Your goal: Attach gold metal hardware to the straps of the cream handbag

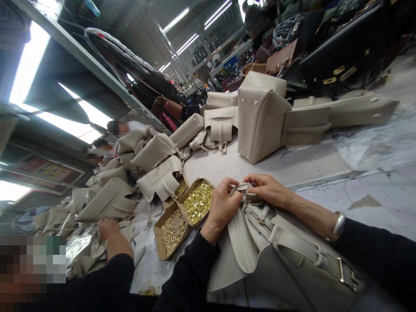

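A beige handbag (286, 277) lies in front of me, its top toward the table's middle, with a gold buckle (346, 274) on one strap. My left hand (225, 203) pinches a narrow beige strap (241, 187) at the bag's top. From the other side my right hand (268, 189), with a silver bangle on the wrist, grips the same strap close to my left fingers. The fingertips partly hide what lies between them. Left of my left hand stand cardboard trays of small gold metal pieces (198, 200) and rounder gold studs (173, 229).
Several beige bags stand along the table's far side, a large one (260, 125) nearest. More beige bags (107, 201) pile up at left, where a co-worker's hand (108, 229) rests. Clear plastic sheeting (373, 143) lies at right; black bags (344, 47) lie behind.
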Demonstrator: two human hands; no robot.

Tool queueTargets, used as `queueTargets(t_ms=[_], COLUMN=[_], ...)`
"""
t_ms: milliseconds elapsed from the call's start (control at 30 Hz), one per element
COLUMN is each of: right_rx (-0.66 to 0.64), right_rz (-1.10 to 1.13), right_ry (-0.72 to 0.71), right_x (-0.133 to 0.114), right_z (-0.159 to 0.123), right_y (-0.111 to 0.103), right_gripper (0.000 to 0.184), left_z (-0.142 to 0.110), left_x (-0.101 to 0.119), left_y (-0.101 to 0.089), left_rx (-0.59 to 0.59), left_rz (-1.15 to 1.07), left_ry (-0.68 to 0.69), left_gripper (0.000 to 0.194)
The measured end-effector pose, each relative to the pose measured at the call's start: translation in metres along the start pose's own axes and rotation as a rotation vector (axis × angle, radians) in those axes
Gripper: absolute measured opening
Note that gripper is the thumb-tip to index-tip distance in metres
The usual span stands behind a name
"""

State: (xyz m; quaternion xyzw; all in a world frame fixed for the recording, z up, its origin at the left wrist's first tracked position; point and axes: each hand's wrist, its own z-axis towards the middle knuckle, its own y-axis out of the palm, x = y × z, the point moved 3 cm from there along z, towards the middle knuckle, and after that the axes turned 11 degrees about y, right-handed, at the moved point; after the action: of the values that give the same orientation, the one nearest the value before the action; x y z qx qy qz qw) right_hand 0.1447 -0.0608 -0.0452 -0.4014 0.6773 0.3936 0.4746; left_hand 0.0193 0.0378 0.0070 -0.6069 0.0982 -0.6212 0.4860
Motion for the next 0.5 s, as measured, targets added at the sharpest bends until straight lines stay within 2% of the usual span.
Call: queueTargets(t_ms=[100, 200, 367, 500], right_rx=[-0.038, -0.048, -0.072, -0.072], right_rz=[0.138, 0.192, 0.223, 0.185], right_ry=[0.076, 0.114, 0.128, 0.065], right_x=[0.004, 0.004, 0.004, 0.005], right_z=[0.003, 0.003, 0.001, 0.001], right_y=[0.001, 0.001, 0.002, 0.002], right_gripper=[0.032, 0.035, 0.038, 0.033], left_z=[0.001, 0.002, 0.005, 0.005], left_x=[-0.008, -0.009, 0.001, 0.019], left_y=[0.003, 0.001, -0.009, -0.014], left_rx=[-0.013, -0.062, -0.181, -0.313], left_rz=[-0.159, -0.177, 0.055, 0.391], left_ry=[-0.046, -0.026, 0.094, 0.221], left_gripper=[0.021, 0.021, 0.019, 0.014])
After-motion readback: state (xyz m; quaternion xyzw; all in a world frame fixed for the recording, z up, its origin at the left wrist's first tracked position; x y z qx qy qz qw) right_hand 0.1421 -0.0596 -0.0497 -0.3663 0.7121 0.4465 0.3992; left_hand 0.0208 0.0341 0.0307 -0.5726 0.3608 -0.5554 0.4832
